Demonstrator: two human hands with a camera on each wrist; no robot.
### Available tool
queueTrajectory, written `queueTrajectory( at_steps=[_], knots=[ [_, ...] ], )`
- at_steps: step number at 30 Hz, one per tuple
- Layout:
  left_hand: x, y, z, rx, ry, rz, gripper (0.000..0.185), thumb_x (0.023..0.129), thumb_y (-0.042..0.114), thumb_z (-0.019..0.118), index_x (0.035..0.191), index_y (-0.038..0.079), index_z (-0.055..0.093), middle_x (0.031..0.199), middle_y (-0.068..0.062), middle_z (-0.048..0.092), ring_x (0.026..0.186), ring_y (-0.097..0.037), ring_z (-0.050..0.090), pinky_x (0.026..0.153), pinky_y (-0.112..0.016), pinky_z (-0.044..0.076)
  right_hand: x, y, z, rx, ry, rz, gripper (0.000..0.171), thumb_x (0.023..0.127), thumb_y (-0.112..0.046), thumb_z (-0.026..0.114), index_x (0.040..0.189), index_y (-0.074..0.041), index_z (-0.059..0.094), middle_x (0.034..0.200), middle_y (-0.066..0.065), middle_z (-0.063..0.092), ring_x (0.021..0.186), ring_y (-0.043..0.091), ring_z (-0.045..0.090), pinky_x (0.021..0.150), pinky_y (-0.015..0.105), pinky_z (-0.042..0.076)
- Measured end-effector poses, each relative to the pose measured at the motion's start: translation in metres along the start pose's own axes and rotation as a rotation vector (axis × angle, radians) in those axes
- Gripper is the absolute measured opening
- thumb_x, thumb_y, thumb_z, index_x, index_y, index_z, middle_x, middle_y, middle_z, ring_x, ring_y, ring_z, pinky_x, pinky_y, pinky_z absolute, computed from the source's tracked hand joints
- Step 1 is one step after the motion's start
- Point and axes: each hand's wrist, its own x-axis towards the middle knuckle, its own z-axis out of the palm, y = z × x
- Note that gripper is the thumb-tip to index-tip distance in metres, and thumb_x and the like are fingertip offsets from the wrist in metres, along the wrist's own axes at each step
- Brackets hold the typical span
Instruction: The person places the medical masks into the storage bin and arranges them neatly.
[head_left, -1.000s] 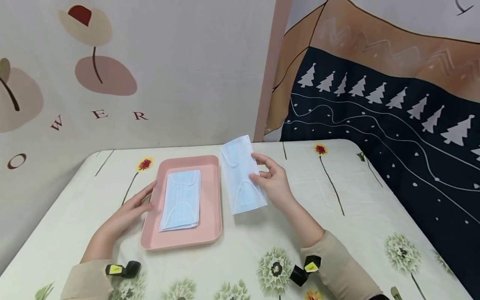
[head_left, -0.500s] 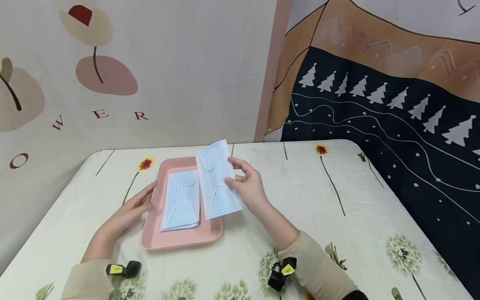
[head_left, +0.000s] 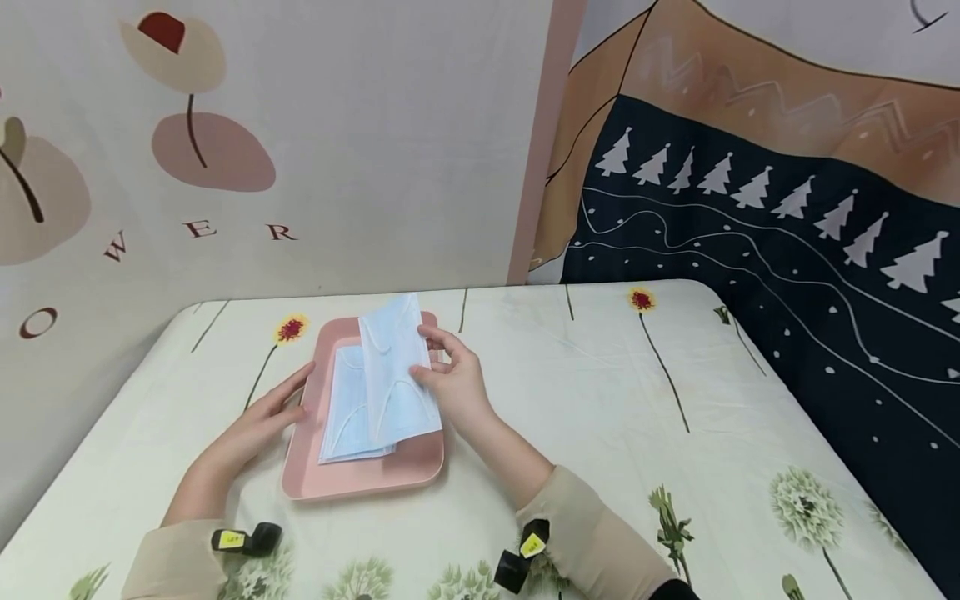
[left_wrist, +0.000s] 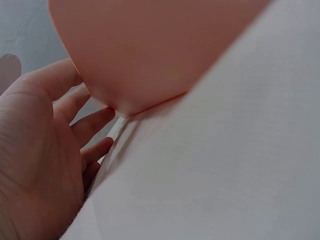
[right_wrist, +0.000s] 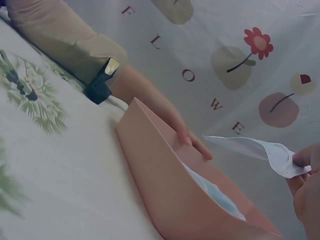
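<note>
Head view: a blue face mask (head_left: pixel 396 367) is pinched at its right edge by the right hand (head_left: pixel 452 385), thumb and fingers closed on it, and it is held tilted above the pink tray (head_left: pixel 360 481), partly over the stack of masks (head_left: pixel 352 417) that lies inside the tray. The held mask is lifted; it is not laid flat on the stack. The left hand (head_left: pixel 255 425) is rested on the table with relaxed, nearly straight fingers that touch the left rim of the tray; nothing is gripped by it.

In the right wrist view the tray (right_wrist: pixel 165 175) is seen from its long side, with the held mask (right_wrist: pixel 255 150) hanging in the air above its far end and the left hand (right_wrist: pixel 185 135) laid against the opposite wall. In the left wrist view only the rounded corner of the tray (left_wrist: pixel 150 55) and the left hand's fingers (left_wrist: pixel 90 125) just beside it are shown.

Nothing is seen between the held mask and the stack. A small black clip with a yellow label (head_left: pixel 243 540) is worn at each wrist, over beige sleeves.

The table is covered by a cream cloth (head_left: pixel 675 433) printed with flowers and dandelions. Behind it a pale hanging with flower shapes and letters (head_left: pixel 225 167) is seen, and on the right a dark fabric with white trees (head_left: pixel 787 250).
</note>
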Motion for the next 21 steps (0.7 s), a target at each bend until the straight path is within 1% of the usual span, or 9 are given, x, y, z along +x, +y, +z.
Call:
queueTrajectory(
  at_steps=[4, 10, 16, 21],
  knots=[
    [0.0, 0.0, -0.001, 0.008, 0.001, -0.007, 0.072, 0.096, 0.015, 0.058, 0.155, 0.013, 0.016, 0.157, -0.019, 0.008, 0.141, -0.042, 0.0, 0.106, -0.066, 0.005, 0.001, 0.005, 0.012, -0.005, 0.004, 0.008, 0.052, 0.08, 0.014, 0.067, 0.125, -0.011, 0.062, 0.108, 0.005, 0.057, 0.088, 0.018, 0.067, 0.073, 0.029, 0.056],
    [0.0, 0.0, -0.001, 0.028, 0.001, -0.011, 0.072, 0.096, 0.016, 0.058, 0.155, 0.013, 0.015, 0.157, -0.02, 0.009, 0.141, -0.043, 0.002, 0.105, -0.067, 0.007, 0.006, 0.014, 0.027, -0.046, 0.023, -0.004, 0.049, 0.079, 0.014, 0.067, 0.123, -0.007, 0.062, 0.103, 0.004, 0.059, 0.087, 0.016, 0.066, 0.072, 0.026, 0.055],
    [0.0, 0.0, -0.001, 0.027, 0.0, -0.003, 0.073, 0.096, 0.015, 0.058, 0.155, 0.013, 0.015, 0.157, -0.02, 0.009, 0.141, -0.043, 0.001, 0.105, -0.068, 0.006, 0.012, 0.027, 0.039, -0.085, 0.074, 0.039, 0.049, 0.079, 0.013, 0.068, 0.123, -0.009, 0.063, 0.098, 0.0, 0.057, 0.082, 0.016, 0.065, 0.069, 0.025, 0.055],
    [0.0, 0.0, -0.001, 0.022, 0.0, 0.001, 0.073, 0.096, 0.015, 0.058, 0.155, 0.013, 0.015, 0.157, -0.02, 0.009, 0.141, -0.043, 0.0, 0.105, -0.068, 0.006, 0.016, 0.034, 0.048, -0.05, 0.094, 0.063, 0.049, 0.078, 0.016, 0.067, 0.121, -0.007, 0.064, 0.096, 0.001, 0.054, 0.079, 0.015, 0.062, 0.069, 0.025, 0.055]
  ],
)
